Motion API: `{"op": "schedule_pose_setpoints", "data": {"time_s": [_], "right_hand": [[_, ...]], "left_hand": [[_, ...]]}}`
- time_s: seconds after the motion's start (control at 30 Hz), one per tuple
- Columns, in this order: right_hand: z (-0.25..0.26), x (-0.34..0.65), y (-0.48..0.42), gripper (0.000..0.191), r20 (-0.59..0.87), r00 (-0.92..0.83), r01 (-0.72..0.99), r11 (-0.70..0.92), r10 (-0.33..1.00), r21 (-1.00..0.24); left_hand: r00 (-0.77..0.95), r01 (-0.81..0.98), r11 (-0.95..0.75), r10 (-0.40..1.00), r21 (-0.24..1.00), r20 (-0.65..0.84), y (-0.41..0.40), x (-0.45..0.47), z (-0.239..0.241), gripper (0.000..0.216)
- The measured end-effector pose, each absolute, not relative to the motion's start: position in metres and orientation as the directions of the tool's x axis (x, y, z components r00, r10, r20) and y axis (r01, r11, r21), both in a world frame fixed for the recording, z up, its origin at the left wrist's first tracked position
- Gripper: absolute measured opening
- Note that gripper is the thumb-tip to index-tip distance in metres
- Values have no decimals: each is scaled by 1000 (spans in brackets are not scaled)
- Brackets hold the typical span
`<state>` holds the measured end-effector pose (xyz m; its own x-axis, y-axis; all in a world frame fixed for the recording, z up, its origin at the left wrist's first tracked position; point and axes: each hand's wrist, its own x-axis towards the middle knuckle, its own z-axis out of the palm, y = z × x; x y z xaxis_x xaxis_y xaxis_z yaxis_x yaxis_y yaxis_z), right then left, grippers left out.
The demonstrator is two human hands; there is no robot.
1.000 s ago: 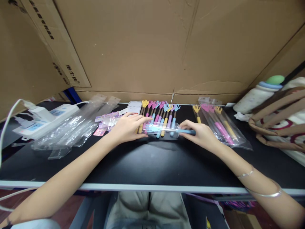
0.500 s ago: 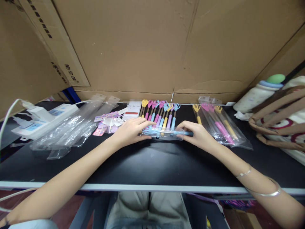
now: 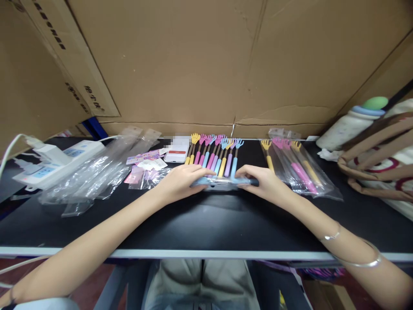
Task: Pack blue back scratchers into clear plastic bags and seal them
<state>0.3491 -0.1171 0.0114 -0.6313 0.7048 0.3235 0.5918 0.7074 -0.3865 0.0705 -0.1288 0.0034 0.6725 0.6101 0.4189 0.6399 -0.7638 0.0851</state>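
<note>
A light blue back scratcher (image 3: 221, 181) with clear plastic around it lies level between my hands, above the black table. My left hand (image 3: 185, 178) closes on its left end and covers the claw. Its dark right end sits in the closed fingers of my right hand (image 3: 263, 181). Just beyond stands a row of back scratchers (image 3: 214, 155) in yellow, pink, blue and purple, their claws pointing away from me. Right of my right hand, more back scratchers (image 3: 301, 170) lie in or under clear bags, beside a yellow one (image 3: 267, 153).
Clear plastic bags (image 3: 97, 176) are piled at the left beside a white power strip (image 3: 61, 163). A phone (image 3: 177, 151) and printed cards (image 3: 146, 163) lie nearer the middle. A white bottle (image 3: 350, 129) and a fabric bag (image 3: 380, 168) occupy the right. Cardboard (image 3: 180, 64) walls the back.
The held back scratcher has rolled or tilted a little, and its claw is now hidden by my left hand. My right hand has shifted slightly left.
</note>
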Motion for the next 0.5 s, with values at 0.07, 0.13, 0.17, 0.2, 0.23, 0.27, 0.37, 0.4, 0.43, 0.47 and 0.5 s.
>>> {"op": "schedule_pose_setpoints", "data": {"time_s": [0.07,0.13,0.17,0.2,0.23,0.27,0.37,0.4,0.43,0.47,0.5], "right_hand": [[13,352,-116,15,278,-626,614,681,728,-399],[15,355,-115,16,236,-619,641,656,749,-398],[16,356,-115,16,223,-615,652,646,757,-397],[17,356,-115,17,216,-610,658,640,762,-397],[18,357,-115,16,215,-607,660,636,765,-400],[18,357,-116,16,217,-606,658,635,766,-405],[18,356,-117,15,208,-610,656,634,765,-409],[19,356,-117,15,199,-615,658,636,763,-403],[20,356,-116,15,193,-621,662,640,760,-389],[22,356,-116,15,196,-626,668,649,755,-365],[25,357,-117,16,209,-631,674,661,747,-329]], "left_hand": [[659,645,-758,617,98,430,-128,68,5,27],[649,649,-753,621,105,439,-128,66,6,25],[645,651,-751,624,109,441,-127,66,6,25],[643,654,-748,628,112,439,-127,65,6,25],[645,656,-747,631,112,430,-127,65,5,27],[653,654,-748,632,110,417,-127,65,5,28],[684,644,-758,631,103,367,-127,66,4,32],[689,643,-758,633,106,353,-127,66,4,32],[689,644,-757,637,112,345,-128,66,4,32],[687,647,-753,643,118,339,-128,67,4,31],[684,651,-749,649,123,334,-128,67,4,31]]}}
